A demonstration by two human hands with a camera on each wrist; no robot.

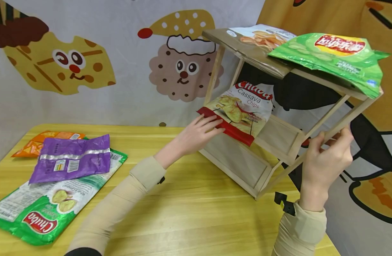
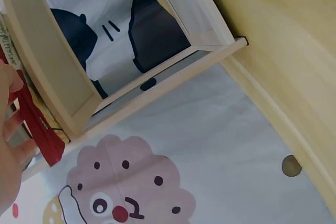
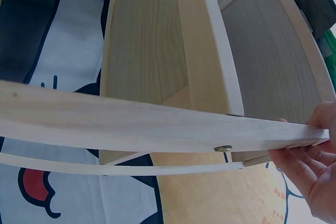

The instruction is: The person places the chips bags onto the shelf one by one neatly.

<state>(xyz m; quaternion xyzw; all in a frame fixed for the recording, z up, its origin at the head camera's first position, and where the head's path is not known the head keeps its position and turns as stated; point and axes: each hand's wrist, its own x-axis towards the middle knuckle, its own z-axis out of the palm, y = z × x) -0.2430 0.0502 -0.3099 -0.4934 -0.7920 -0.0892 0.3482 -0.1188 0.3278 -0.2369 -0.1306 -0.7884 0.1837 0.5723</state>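
A white and red bag of Chuba cassava chips (image 1: pixel 244 106) lies tilted on the middle tier of a small wooden rack (image 1: pixel 236 165). My left hand (image 1: pixel 200 133) pinches its red lower edge, with the fingers over the front; in the left wrist view, the red edge (image 2: pixel 44 135) shows between thumb and fingers. With my right hand (image 1: pixel 327 163) I grip the rack's near right upright (image 3: pixel 157 127), fingers wrapped around the wood. The rack stands at an angle on the table.
On the rack's top lie a green chip bag (image 1: pixel 337 58) and a white chip bag (image 1: pixel 266 35). At the table's left, a purple packet (image 1: pixel 72 156) overlaps an orange packet (image 1: pixel 39 142) and a green Chuba bag (image 1: pixel 52 209). A cartoon-printed cloth (image 1: pixel 128 64) hangs behind the yellow table (image 1: pixel 183 213).
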